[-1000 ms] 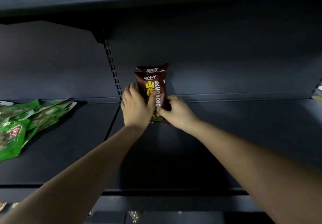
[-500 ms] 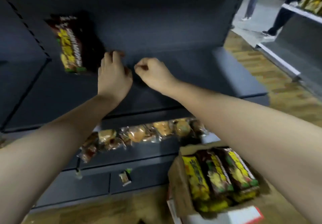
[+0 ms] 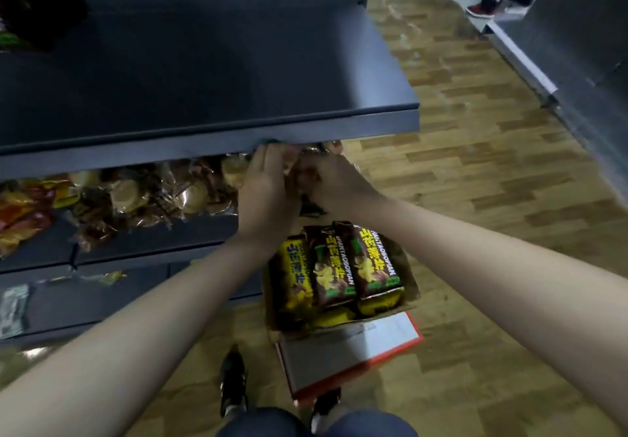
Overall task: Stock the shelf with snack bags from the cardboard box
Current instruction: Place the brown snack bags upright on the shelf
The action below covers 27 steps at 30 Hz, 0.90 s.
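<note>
Both hands meet under shelf's front edge (image 3: 210,137), above box (image 3: 339,327). Left hand (image 3: 268,185), right hand (image 3: 333,181): grip blurred, cannot tell. Floor (image 3: 492,215) open rightward.

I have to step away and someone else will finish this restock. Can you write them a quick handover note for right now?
Left hand and right hand: both below the front lip of the dark shelf, close together above the box; blur hides whether either has a grip on anything.
Cardboard box: on the floor at the shelf's foot, with three brown and yellow snack bags standing in it.
Done: at least one dark bag appears to sit at the far left of the shelf.
Left: move the remaining bags from the box to the shelf.
</note>
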Each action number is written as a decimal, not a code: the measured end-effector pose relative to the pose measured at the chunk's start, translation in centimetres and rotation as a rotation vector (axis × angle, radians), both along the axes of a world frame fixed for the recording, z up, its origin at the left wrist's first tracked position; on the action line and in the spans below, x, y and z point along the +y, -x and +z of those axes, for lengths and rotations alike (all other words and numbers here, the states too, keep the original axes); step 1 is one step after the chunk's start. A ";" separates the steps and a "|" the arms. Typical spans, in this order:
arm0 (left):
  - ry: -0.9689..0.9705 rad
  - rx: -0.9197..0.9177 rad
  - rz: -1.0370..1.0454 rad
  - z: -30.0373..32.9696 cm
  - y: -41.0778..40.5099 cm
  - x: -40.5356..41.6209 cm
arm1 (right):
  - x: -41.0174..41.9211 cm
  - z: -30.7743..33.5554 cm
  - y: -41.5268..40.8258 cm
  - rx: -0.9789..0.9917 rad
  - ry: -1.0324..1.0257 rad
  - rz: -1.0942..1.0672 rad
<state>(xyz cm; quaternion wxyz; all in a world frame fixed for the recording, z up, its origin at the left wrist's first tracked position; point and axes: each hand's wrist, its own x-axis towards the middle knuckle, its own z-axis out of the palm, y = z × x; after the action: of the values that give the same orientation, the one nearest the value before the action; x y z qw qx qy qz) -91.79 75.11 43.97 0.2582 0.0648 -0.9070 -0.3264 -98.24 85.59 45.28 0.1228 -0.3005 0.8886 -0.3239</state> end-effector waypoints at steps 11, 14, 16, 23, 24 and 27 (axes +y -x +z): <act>-0.167 -0.886 -0.067 -13.8 0.1 5.5 | 7.3 -13.0 -0.5 -0.298 -0.545 -0.355; -0.148 -0.980 -0.117 -15.6 0.9 6.5 | 7.4 -14.5 -0.7 -0.386 -0.545 -0.453; -0.127 -1.049 -0.110 -16.4 1.4 7.0 | 7.6 -15.4 -0.8 -0.379 -0.558 -0.476; -0.155 -1.134 -0.015 -17.8 2.1 8.1 | 8.1 -17.7 -1.5 -0.434 -0.505 -0.552; -0.166 -1.147 -0.001 -17.8 2.3 8.3 | 8.1 -17.8 -1.6 -0.423 -0.513 -0.553; -0.294 -1.170 0.034 -17.6 3.1 8.7 | 8.2 -18.0 -1.4 -0.403 -0.524 -0.550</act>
<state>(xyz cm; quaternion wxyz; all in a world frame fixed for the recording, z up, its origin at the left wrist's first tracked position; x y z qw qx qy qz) -94.86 83.78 26.41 -0.2900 0.2829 -0.8428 -0.3543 -96.85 93.83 27.32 0.2751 0.0582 0.9462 -0.1600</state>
